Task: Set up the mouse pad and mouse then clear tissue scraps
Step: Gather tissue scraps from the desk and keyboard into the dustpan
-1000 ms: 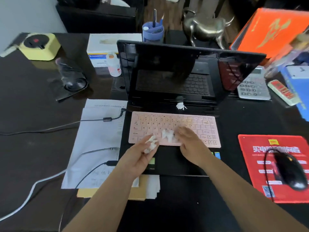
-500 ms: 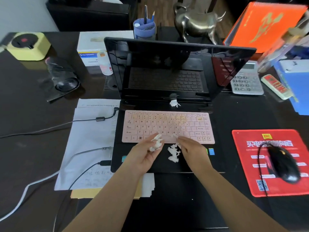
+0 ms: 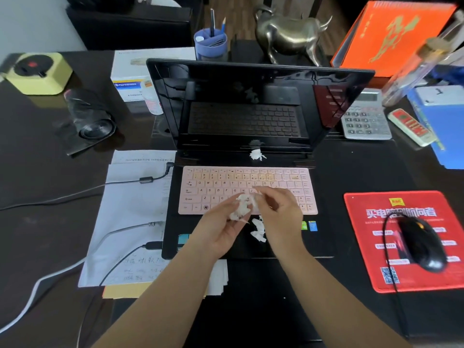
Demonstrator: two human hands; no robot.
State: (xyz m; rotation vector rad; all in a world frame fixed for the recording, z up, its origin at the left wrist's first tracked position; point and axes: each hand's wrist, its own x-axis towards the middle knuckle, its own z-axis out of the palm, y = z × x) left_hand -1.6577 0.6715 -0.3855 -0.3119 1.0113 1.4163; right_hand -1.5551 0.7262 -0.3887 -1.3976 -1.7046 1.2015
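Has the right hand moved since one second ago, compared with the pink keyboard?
Yes. The right hand has pulled back from the pink keyboard keys toward its near edge.

laptop screen (image 3: 251,101): glossy black, mirror-like reflections
keyboard cover (image 3: 247,187): pale pink, matt, soft-looking
tissue scraps (image 3: 258,229): thin white paper, crumpled, torn edges
mouse pad (image 3: 406,237): red printed face, matt
mouse (image 3: 421,244): black plastic, glossy sheen
bull figurine (image 3: 288,33): polished brassy metal
desk (image 3: 37,172): dark, smooth, slight sheen
sheets (image 3: 130,209): white paper, flat

Mouse pad (image 3: 371,249): red, white lettering, yellow logo
Mouse (image 3: 421,244): black
Tissue scraps (image 3: 258,229): white
Keyboard cover (image 3: 218,182): pink
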